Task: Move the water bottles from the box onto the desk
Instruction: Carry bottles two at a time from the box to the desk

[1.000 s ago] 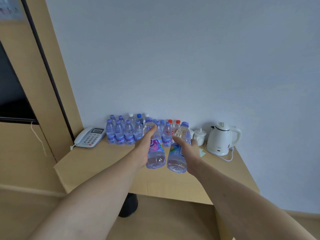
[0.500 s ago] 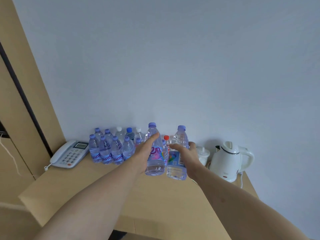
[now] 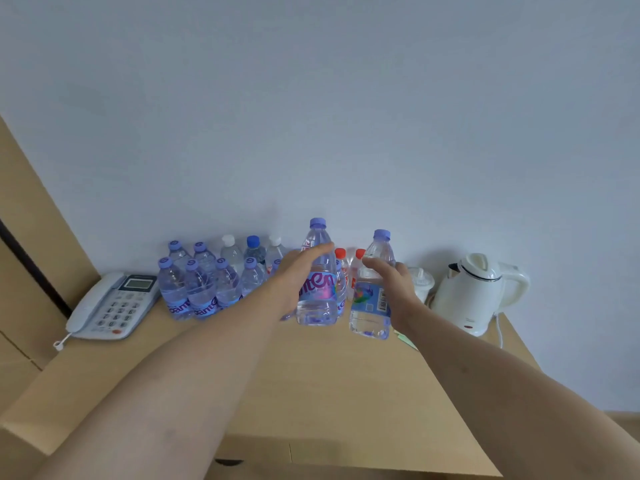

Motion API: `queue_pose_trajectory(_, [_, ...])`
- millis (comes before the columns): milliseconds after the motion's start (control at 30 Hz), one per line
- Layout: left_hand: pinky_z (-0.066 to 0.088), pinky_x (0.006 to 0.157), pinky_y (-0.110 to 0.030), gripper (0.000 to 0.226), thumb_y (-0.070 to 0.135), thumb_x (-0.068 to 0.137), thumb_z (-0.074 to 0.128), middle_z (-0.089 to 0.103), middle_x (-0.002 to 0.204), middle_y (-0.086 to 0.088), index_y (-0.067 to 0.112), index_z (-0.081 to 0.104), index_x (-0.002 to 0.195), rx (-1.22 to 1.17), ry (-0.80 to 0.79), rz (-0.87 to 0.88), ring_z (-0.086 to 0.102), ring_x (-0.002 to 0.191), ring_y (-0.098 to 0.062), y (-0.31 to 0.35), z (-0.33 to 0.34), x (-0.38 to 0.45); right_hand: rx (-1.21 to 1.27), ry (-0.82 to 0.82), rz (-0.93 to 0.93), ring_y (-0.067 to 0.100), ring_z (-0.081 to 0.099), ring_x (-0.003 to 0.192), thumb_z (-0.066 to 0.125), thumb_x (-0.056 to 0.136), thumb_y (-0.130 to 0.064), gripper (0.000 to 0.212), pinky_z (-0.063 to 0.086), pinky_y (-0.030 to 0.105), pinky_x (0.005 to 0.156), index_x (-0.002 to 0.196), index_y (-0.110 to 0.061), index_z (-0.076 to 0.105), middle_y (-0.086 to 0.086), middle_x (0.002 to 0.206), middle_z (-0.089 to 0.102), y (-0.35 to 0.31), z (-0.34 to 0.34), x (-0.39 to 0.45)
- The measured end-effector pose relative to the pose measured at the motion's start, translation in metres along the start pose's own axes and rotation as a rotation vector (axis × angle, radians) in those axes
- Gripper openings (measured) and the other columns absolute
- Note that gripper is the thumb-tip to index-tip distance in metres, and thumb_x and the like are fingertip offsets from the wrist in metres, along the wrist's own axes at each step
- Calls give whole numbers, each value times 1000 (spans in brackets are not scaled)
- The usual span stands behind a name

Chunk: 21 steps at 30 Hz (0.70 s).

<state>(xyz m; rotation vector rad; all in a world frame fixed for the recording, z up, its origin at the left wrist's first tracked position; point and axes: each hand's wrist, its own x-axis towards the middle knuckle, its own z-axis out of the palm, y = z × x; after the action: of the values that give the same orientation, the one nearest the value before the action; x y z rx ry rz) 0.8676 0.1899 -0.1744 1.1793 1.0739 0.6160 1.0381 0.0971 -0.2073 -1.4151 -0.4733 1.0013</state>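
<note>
— Wooden counter (image 3: 311, 382) first, nearest me: plenty of bare top in front of the row, so where do these two go?

— Right at the front of the cluster. My left hand (image 3: 294, 278) is wrapped round the pink-labelled bottle (image 3: 317, 289), thumb across its shoulder; my right hand (image 3: 398, 289) is clamped on the blue-labelled bottle (image 3: 370, 299), which tilts a little.

— Are they down yet?

— I can't tell whether either base touches the top. I'd straighten the tilted one, lower both flat, and let go only once they stand.

— Anything to mind further back?

— The standing bottles (image 3: 204, 282) just behind, and the red-capped pair (image 3: 348, 268) between my hands; a nudge could topple them. The white kettle (image 3: 474, 292) and its cord sit to the right, the telephone (image 3: 110, 303) far left. The box isn't in view.
</note>
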Motion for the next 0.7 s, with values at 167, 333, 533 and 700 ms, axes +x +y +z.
queue_pose_trajectory(167, [63, 66, -36, 49, 55, 67, 84, 80, 82, -7, 21, 71, 101, 114, -11, -20, 77, 70, -25, -6, -9, 17, 88, 13, 70, 37, 78, 81, 85, 72, -39, 61, 60, 44, 62, 120, -17, 54, 22, 114, 73, 12, 4, 8])
queue_pose_trajectory(333, [57, 90, -46, 60, 51, 66, 85, 75, 106, -3, 22, 64, 114, 208, -35, -21, 72, 97, -22, -20, -9, 32, 15, 30, 70, 34, 78, 81, 98, 60, -45, 84, 63, 47, 61, 123, -16, 52, 16, 112, 72, 27, 5, 14])
queue_pose_trajectory(533, [59, 78, -38, 72, 47, 45, 93, 74, 111, 3, 28, 66, 109, 305, -81, -32, 73, 97, -18, -41, 1, 48, -301, 74, 48, 27, 74, 84, 97, 58, -14, 68, 62, 39, 69, 111, -8, 55, 15, 105, 69, 42, -9, 42])
queue_pose_trajectory(700, [58, 95, -50, 94, 44, 34, 96, 67, 122, 3, 24, 61, 119, 350, -78, -69, 70, 108, -24, -58, 11, 64, -552, 65, 28, 25, 66, 93, 97, 54, -7, 62, 57, 40, 81, 106, -11, 64, 6, 101, 69, 52, -24, 64])
